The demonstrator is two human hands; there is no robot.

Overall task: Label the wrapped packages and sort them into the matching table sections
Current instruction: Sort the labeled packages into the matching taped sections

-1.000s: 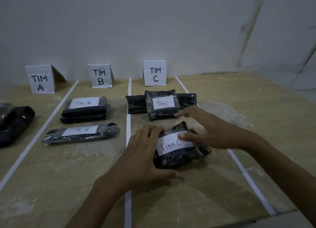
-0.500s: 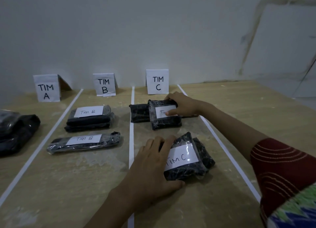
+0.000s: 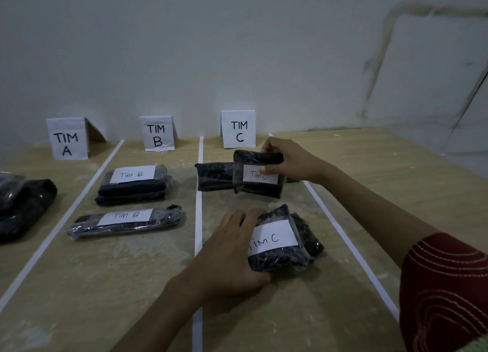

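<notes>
Section C of the wooden tabletop (image 3: 132,272): right hand (image 3: 287,161) fingers grip the far black plastic-wrapped package (image 3: 257,178), tilted; left hand (image 3: 229,251) fingers clasp the near black plastic-wrapped package (image 3: 280,246).

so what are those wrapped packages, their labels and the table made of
The near package and the far package look like dark folded fabric in clear, glossy plastic film: it wrinkles and glints. Their labels look like matte white paper with handwritten ink. The table looks like pale wood or wood-look laminate, with a faint grain and dusty patches.
</notes>
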